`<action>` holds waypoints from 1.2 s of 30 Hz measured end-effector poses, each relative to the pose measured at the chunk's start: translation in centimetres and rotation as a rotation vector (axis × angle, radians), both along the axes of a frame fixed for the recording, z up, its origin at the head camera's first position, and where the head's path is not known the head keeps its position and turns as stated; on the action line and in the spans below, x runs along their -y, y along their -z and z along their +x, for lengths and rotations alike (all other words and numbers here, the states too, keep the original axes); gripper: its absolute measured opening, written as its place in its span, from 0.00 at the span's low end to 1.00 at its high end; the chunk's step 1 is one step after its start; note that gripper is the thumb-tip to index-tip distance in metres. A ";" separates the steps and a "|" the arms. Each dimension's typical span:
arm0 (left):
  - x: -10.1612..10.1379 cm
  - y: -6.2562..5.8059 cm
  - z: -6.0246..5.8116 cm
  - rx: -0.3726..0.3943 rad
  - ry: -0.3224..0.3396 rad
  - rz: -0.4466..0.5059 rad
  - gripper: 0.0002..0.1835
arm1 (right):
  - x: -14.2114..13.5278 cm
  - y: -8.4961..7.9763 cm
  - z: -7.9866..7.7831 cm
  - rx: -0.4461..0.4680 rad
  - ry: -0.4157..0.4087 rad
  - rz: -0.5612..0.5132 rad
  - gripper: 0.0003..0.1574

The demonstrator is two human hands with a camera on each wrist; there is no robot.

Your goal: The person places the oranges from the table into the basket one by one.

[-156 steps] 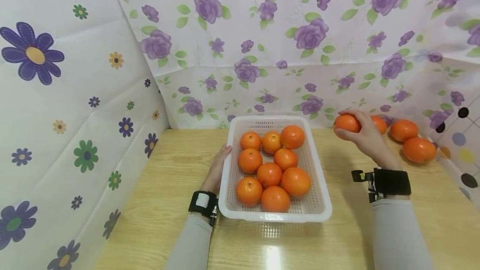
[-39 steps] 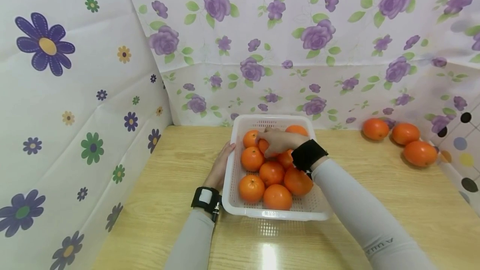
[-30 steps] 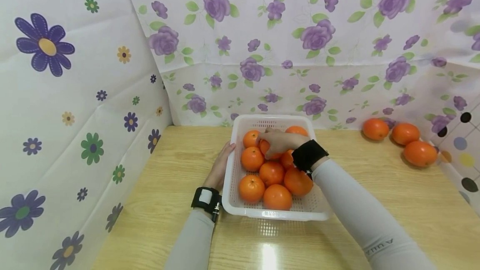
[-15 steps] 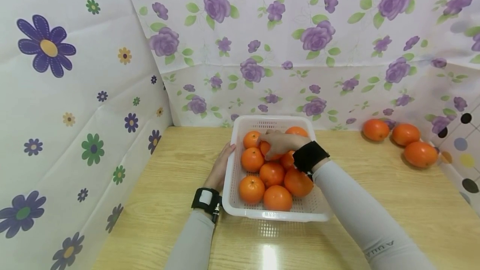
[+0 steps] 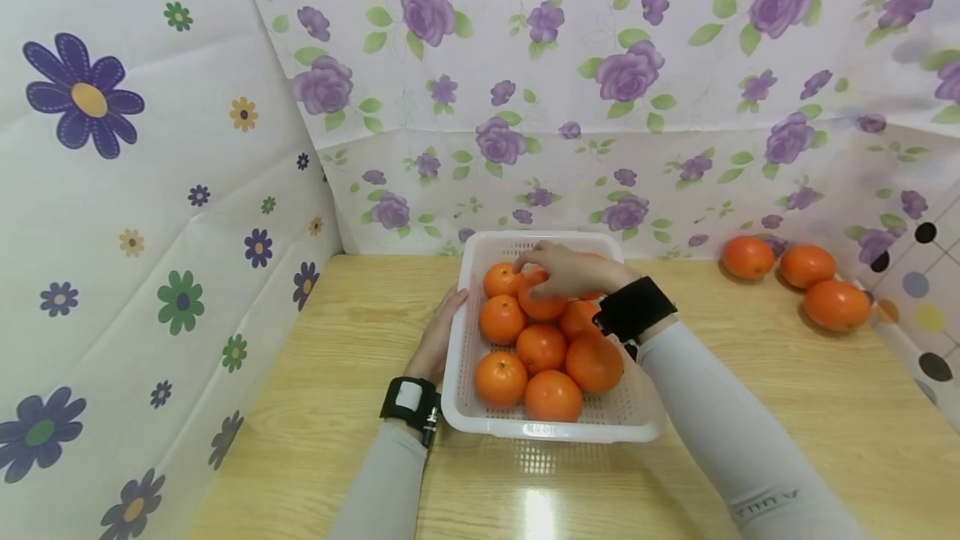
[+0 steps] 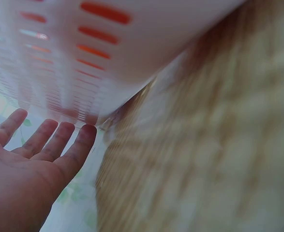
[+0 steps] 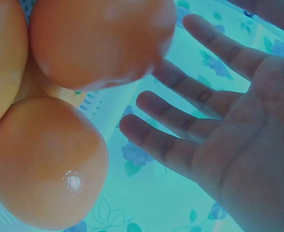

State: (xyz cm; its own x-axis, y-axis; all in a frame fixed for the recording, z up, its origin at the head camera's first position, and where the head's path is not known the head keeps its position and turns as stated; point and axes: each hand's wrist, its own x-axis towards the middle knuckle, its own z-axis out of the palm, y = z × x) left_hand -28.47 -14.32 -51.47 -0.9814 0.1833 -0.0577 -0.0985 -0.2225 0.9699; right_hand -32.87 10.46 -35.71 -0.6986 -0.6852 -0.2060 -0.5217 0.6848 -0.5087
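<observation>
A white plastic basket (image 5: 547, 432) stands on the table with several oranges (image 5: 541, 347) in it. Beside its left wall is my left hand (image 5: 438, 336); in the left wrist view its straight fingers reach to the perforated side. My right hand (image 5: 566, 269) is over the back of the basket, just above an orange (image 5: 542, 303) that rests on or among the others. In the right wrist view the fingers of that hand are spread, next to an orange (image 7: 103, 38), and nothing is gripped. A fingertip seems to touch or nearly touch that fruit.
Three more oranges (image 5: 836, 305) lie on the wooden table (image 5: 360, 315) at the back right, close to the wall. Flowered cloth (image 5: 495, 190) hangs behind and at the left. A dotted sheet (image 5: 933, 315) borders the right side.
An orange picked up at the right went into the basket in my right hand. Over the last half second the fingers have loosened and lifted off it. My left hand stays at the basket.
</observation>
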 end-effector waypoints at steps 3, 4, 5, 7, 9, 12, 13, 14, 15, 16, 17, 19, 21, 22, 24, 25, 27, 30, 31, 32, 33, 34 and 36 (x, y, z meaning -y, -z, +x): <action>0.1 0.0 0.0 0.002 0.002 -0.007 0.41 | -0.4 -0.2 -0.1 -0.060 -0.002 -0.049 0.27; 0.1 0.0 0.0 0.006 0.001 -0.007 0.41 | -0.6 -0.2 -0.1 -0.085 0.000 -0.072 0.26; 0.1 0.0 0.0 0.007 0.004 -0.003 0.41 | -0.8 -0.3 -0.2 -0.104 0.003 -0.101 0.25; 0.1 0.0 -0.1 0.009 0.007 -0.008 0.42 | -1.2 -0.5 -0.2 -0.136 0.011 -0.157 0.23; 0.1 0.1 -0.1 0.008 0.010 -0.011 0.43 | -1.7 -0.6 -0.2 -0.157 0.026 -0.210 0.22; 0.2 0.0 -0.1 0.006 0.011 -0.015 0.43 | -2.5 -0.9 -0.2 -0.171 0.056 -0.274 0.21; 0.2 0.0 -0.1 0.008 0.012 -0.011 0.43 | -2.8 -0.9 -0.3 -0.177 0.064 -0.294 0.21; 0.2 0.0 0.0 0.007 0.013 -0.008 0.43 | -3.1 -0.9 -0.3 -0.176 0.075 -0.315 0.21; 0.2 0.0 -0.1 0.007 0.017 -0.002 0.43 | -3.3 -1.0 -0.3 -0.175 0.083 -0.336 0.21; 0.2 0.0 -0.1 0.007 0.019 0.002 0.43 | -3.6 -1.0 -0.3 -0.167 0.089 -0.360 0.21; 0.2 0.0 -0.1 0.008 0.019 0.003 0.43 | -3.9 -1.0 -0.3 -0.163 0.096 -0.377 0.21; 0.2 0.0 -0.1 0.007 0.022 0.011 0.42 | -4.5 -1.0 -0.3 -0.162 0.103 -0.414 0.21; 0.2 0.1 0.0 0.004 0.024 0.014 0.42 | -5.2 -1.1 -0.2 -0.165 0.120 -0.434 0.21; 0.2 0.1 0.0 0.001 0.025 0.015 0.42 | -5.5 -1.2 -0.1 -0.171 0.130 -0.442 0.21; 0.2 0.1 0.0 -0.007 0.030 0.018 0.41 | -6.2 -1.3 -0.1 -0.198 0.156 -0.455 0.21; 0.2 0.2 0.0 -0.010 0.033 0.017 0.41 | -6.5 -1.3 0.0 -0.205 0.170 -0.464 0.21; 0.2 0.2 0.0 -0.016 0.035 0.014 0.41 | -7.2 -1.3 0.0 -0.211 0.186 -0.493 0.21; 0.2 0.2 0.0 -0.021 0.037 0.013 0.40 | -8.2 -1.3 0.0 -0.221 0.211 -0.526 0.21; 0.2 0.2 0.1 -0.023 0.037 0.013 0.40 | -8.5 -1.3 0.0 -0.224 0.221 -0.534 0.21; 0.2 0.2 0.1 -0.023 0.035 0.014 0.40 | -8.8 -1.3 0.1 -0.227 0.229 -0.543 0.21; 0.2 0.2 0.1 -0.026 0.035 0.016 0.40 | -9.2 -1.2 0.1 -0.236 0.240 -0.546 0.21; 0.2 0.1 0.1 -0.026 0.033 0.014 0.40 | -9.5 -1.2 0.1 -0.242 0.251 -0.550 0.21; 0.1 0.1 0.1 -0.027 0.025 0.010 0.39 | -10.0 -1.2 0.2 -0.256 0.269 -0.558 0.21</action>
